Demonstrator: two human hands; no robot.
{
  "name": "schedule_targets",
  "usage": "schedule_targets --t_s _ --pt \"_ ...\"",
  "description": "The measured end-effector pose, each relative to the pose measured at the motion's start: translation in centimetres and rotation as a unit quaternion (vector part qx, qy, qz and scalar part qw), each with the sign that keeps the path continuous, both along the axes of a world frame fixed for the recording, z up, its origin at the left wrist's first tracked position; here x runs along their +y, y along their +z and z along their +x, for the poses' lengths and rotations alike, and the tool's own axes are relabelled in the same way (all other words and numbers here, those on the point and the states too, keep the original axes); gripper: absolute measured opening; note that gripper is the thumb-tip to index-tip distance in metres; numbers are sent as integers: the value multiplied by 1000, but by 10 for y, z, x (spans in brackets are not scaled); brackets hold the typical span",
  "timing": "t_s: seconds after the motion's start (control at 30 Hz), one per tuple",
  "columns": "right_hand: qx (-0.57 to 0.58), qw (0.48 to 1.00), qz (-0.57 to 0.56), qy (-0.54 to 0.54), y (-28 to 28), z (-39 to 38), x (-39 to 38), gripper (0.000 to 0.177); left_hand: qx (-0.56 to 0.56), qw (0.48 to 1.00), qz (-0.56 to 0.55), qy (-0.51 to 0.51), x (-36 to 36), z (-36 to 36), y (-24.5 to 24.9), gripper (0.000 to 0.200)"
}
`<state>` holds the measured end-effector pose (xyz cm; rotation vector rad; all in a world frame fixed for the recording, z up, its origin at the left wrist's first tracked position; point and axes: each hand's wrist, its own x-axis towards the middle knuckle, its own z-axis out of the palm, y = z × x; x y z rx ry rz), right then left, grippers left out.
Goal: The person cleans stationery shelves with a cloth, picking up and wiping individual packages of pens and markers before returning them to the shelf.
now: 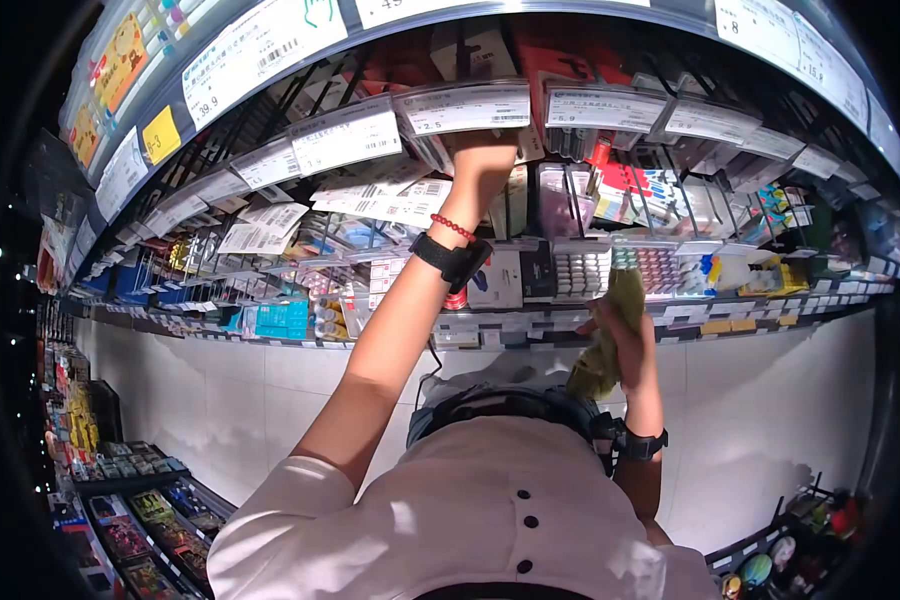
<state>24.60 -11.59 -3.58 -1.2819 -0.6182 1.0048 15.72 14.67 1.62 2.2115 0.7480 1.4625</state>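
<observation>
**At the hanging rack: one hand up, one on a cloth**

Up at the peg rows, the left hand reached among the hanging packets, just under the price tags. Its fingers were hidden behind them, so I could not tell their state. A black band and a red bead bracelet circled that wrist. Lower, near the shelf edge, the right hand had its fingers curled tight around a yellow-green cloth.
</observation>
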Motion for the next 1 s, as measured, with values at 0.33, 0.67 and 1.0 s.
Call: schedule_targets --t_s 0.33,0.67,1.0 --pt "147 978 -20 -146 -4 -14 4 32 -31 955 -289 -59 -44 -111 14 21" --pt "82 985 -50 -145 -11 -51 47 32 260 870 -249 337 86 -374 -5 25" --pt "89 986 -38 -138 12 -142 75 33 314 787 -317 426 135 -387 -20 52"
